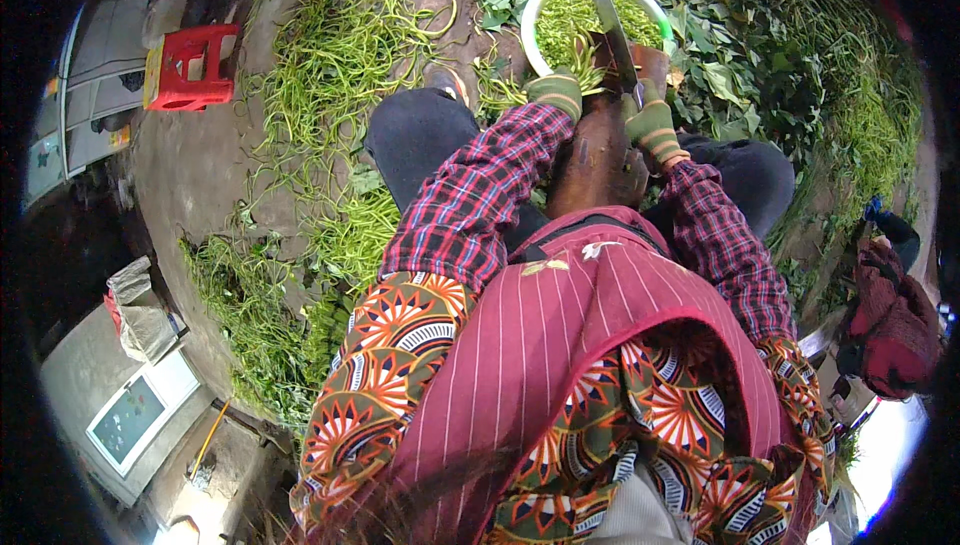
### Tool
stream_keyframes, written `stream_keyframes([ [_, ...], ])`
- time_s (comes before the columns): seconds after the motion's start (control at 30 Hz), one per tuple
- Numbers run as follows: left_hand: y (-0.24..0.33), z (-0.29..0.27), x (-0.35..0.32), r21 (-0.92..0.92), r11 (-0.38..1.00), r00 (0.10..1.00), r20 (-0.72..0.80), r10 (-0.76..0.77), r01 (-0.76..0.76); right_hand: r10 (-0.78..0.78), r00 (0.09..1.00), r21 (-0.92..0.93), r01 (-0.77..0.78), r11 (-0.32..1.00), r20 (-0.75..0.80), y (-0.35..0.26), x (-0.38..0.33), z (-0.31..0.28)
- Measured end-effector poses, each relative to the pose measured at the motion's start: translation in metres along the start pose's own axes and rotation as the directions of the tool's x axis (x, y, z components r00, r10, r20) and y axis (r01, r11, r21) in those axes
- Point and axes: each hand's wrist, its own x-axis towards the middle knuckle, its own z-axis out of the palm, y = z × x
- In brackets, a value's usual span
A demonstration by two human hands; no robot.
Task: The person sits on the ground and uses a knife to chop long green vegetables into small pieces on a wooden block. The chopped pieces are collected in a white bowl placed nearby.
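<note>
My left hand (557,93), in a green striped knit glove, is closed around a bunch of long green beans (584,67), whose ends stick out over a wooden block (583,160) between my knees. My right hand (653,130), gloved alike, grips a large knife (612,30) with its broad blade pointing up and away, just right of the bunch. Whether the edge touches the beans I cannot tell. Beyond both hands stands a round white basin (530,33) with a bright green patch on its rim. Small cut green pieces (563,15) lie in it.
Loose long green beans (335,55) are strewn on the floor to the left. Leafy greens (730,55) heap up around the basin and to the right. A red plastic stool (195,67) stands at the far left. Another person (885,310) is at the right edge.
</note>
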Motion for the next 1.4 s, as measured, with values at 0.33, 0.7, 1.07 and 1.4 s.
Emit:
stream_keyframes([
  [0.33,0.002,-0.006,-0.004,-0.051,0.996,0.997,0.02,-0.075,0.076,-0.033,0.999,0.102,0.028,0.994,0.043,-0.018,0.007,-0.017],
  [0.7,-0.002,-0.024,-0.019,0.052,0.997,0.992,-0.107,0.07,-0.065,-0.06,0.995,0.093,0.053,0.994,0.08,-0.005,0.019,-0.01],
  [1.07,0.002,-0.029,0.018,0.097,0.882,0.847,-0.25,0.47,-0.461,-0.341,0.937,0.242,0.315,0.918,0.077,-0.023,0.003,-0.066],
  [1.4,-0.002,-0.034,0.003,0.425,0.831,0.933,0.13,0.336,-0.358,-0.255,0.891,-0.209,0.349,0.913,0.374,-0.009,0.023,-0.059],
])
